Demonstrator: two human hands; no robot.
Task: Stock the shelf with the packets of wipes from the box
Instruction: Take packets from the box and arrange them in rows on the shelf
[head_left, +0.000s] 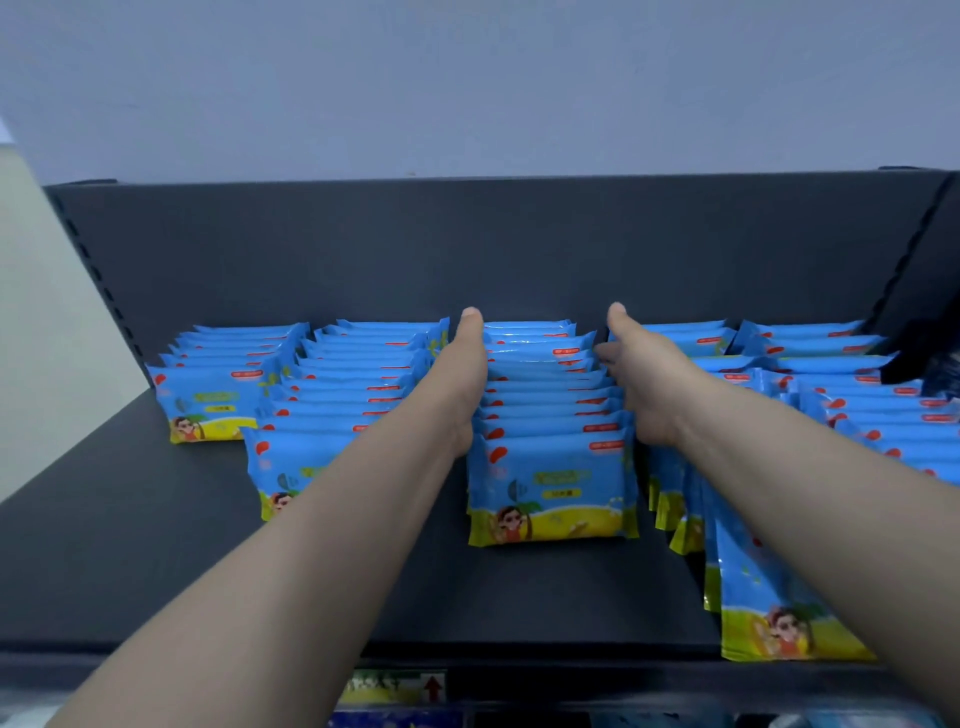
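Packets (545, 405) of the middle row stand at centre frame between my 2 hands, the row running front to back on the shelf (156, 545). My left hand (462, 374) lies flat along its left side and my right hand (644, 374) touches its right, fingers straight, gripping nothing.

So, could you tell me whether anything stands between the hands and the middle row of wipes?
Nothing visible does: the left hand and the right hand touch opposite sides of the middle row on the shelf.
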